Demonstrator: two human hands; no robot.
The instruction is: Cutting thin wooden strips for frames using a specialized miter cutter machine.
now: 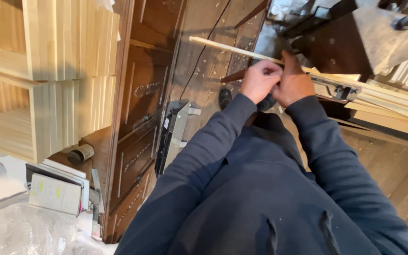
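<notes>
You are standing over a woodworking machine (369, 33), both hands closed together on a thin pale wooden strip (227, 48) that is running from upper left across to the machine's table. Your left hand (259, 80) is curling its fingers around the strip from the near side; your right hand (293, 84) is pressing just beside it, the two hands touching, thumbs set against the wood. The strip is lying slightly tilted, its free end reaching out over the shaving-strewn floor (204, 71), its other end passing under your hands toward a pile of cut strips (393, 101) at right. Stacks of pale boards (67, 42) are standing at left, beside a dark carved cabinet (140, 118). Judging from this, the work is going best with the strip held flat against the table, both hands keeping even pressure and staying clear of any cutter; whether a blade is near cannot be told.
</notes>
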